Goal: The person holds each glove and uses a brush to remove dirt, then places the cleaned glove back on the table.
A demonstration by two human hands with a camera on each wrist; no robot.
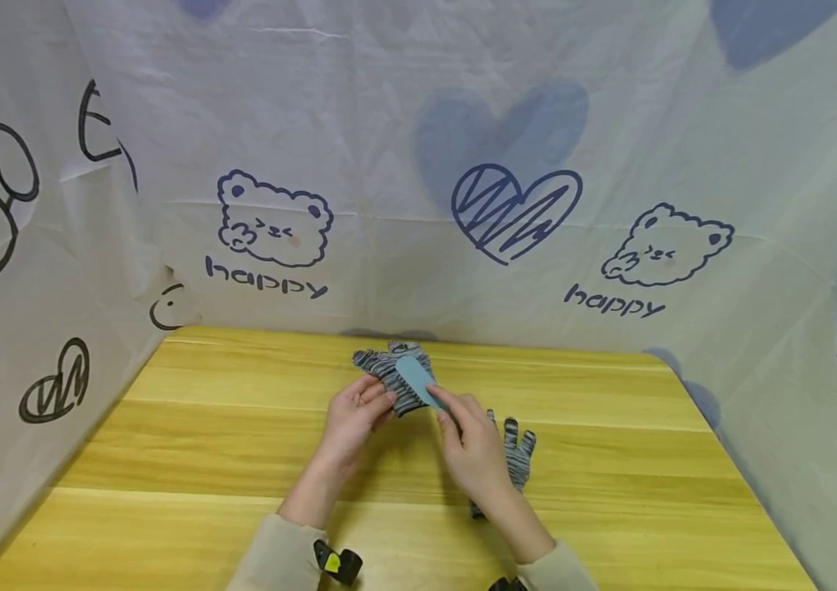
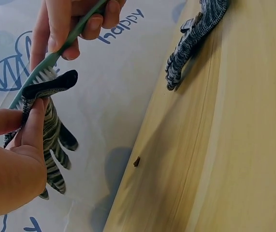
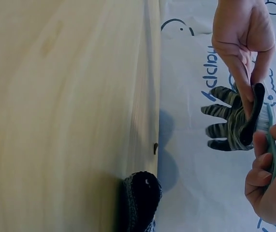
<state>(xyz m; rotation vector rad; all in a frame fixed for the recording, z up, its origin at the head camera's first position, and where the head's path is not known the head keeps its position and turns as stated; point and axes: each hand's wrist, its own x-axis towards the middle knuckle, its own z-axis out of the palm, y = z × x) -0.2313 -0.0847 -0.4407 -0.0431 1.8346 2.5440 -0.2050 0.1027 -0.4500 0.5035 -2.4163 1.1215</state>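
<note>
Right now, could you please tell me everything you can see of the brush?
The brush is slim and blue-green, plastic-looking, with a smooth, rounded back and short pale bristles. The right hand holds it by its narrow handle, raised above the table, its head pointing forward and to the person's left. The bristles face the striped glove and appear to touch it near the dark cuff.

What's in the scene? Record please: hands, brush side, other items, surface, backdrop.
left_hand: left hand holds striped glove near its cuff
right_hand: right hand grips brush
brush_side: bristles face the held glove
other_items: second glove on table, partly hidden by right arm in head view; small dark bit near table edge
surface: wood-grain table
backdrop: pale printed sheet
</note>
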